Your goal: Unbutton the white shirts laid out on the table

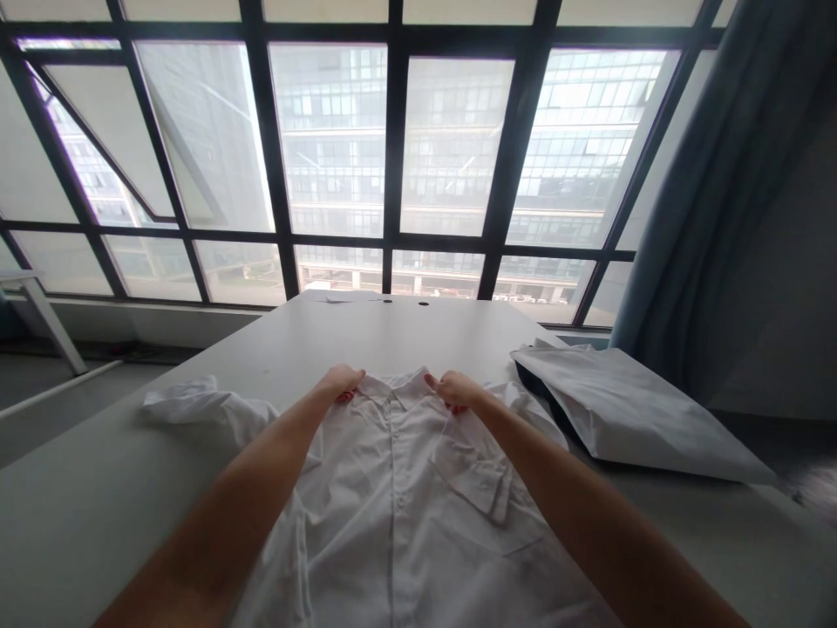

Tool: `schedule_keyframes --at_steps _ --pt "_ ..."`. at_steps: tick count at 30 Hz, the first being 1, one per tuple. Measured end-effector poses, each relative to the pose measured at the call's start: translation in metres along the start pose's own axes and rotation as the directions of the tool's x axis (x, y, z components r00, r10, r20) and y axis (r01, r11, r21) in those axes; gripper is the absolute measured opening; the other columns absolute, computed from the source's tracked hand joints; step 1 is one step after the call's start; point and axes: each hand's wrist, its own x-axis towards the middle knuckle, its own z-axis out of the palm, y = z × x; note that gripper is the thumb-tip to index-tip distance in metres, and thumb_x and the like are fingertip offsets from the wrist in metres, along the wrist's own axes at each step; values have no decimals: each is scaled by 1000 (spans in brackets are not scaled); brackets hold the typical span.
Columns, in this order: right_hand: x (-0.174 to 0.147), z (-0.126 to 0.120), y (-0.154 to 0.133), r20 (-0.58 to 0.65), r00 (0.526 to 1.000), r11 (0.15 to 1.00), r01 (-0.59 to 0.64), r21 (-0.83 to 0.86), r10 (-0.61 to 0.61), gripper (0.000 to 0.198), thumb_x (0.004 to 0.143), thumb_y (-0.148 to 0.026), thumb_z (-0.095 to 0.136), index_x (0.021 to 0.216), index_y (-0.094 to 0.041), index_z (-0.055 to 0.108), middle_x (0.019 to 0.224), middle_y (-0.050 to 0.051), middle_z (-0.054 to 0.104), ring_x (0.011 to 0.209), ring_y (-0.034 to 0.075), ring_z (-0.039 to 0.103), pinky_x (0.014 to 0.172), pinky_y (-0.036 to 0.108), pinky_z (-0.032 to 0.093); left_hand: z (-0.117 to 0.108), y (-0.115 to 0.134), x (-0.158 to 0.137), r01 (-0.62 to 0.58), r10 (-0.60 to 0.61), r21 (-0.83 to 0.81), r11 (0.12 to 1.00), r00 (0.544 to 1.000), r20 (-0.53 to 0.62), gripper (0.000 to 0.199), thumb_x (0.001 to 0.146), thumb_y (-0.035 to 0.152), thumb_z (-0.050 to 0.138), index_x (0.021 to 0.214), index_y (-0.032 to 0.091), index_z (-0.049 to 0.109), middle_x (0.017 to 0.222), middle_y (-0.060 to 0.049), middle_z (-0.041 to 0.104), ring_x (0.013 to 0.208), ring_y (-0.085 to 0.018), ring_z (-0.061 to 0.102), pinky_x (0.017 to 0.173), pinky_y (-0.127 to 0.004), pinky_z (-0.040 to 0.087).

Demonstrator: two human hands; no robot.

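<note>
while looking from the head view, can see a white shirt [353,515] on the table [458,336], pinched at the collar [406,391] by left hand [341,382] and right hand [456,389]. if tugged harder on one side, could go crooked; if left with a sleeve [222,408] bunched, could crease.

The white table [418,336] bears a shirt [366,497], bundle [634,414] and, seemingly, paper [346,300].
</note>
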Motion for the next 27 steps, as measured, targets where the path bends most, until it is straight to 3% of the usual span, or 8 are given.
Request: schedule_keyframes --at_steps 4,8,13,17,19,21,24,27 --pt "35 15 -3 -98 982 958 -131 254 160 58 74 -70 68 66 -14 63 51 10 61 45 19 59 44 27 45 3 10 5 111 -119 95 989 990 82 32 65 19 74 44 18 51 36 -4 49 42 -23 58 47 -31 45" --pt "44 20 -2 -74 976 788 -120 604 205 49 76 -62 72 68 -16 60 52 6 61 47 17 60 43 24 49 4 24 3 -50 50 8 999 999 1 25 72 20 67 52 18 52 46 1 53 52 -17 61 56 -25 48" --pt "36 12 6 -65 988 671 -47 740 141 38 76 -46 79 68 -17 56 58 3 62 54 12 63 50 18 53 6 20 -11 -173 137 -389 905 983 -119 15 71 19 64 66 18 49 60 4 54 59 -12 60 61 -24 51" --pt "32 -6 16 -50 995 551 -3 834 81 37 67 -27 86 64 -18 50 51 -3 55 49 10 60 48 16 50 1 -1 -21 -83 89 -576 813 996 -18 22 59 12 64 78 17 53 66 3 59 60 -12 60 60 -26 52" --pt "30 -13 18 -14 999 590 -9 808 35 35 64 -19 84 64 -18 49 51 -4 56 48 9 59 45 15 46 -3 -10 -25 -132 137 -432 892 990 -21 24 58 10 63 80 17 55 65 4 59 58 -12 58 58 -25 49" --pt "27 -17 16 34 999 716 -18 698 -8 29 63 -13 80 67 -18 51 50 -4 57 45 10 57 42 16 42 -7 -17 -29 -257 248 -170 951 966 -73 27 58 7 62 84 17 60 62 4 58 59 -13 57 61 -25 47" --pt "20 -15 2 39 999 942 13 335 -28 17 65 -8 71 75 -16 60 52 -2 59 46 13 57 46 20 42 -10 -22 -38 -393 419 200 897 902 -106 30 61 3 58 87 16 67 62 3 58 64 -16 57 69 -27 47" --pt "12 -10 -16 -171 974 986 134 -104 -150 18 68 -7 65 83 -16 67 74 8 69 69 20 66 61 25 47 -8 -22 -48 -463 516 337 820 853 -83 31 63 0 52 84 15 70 70 -2 61 70 -17 58 72 -27 47"
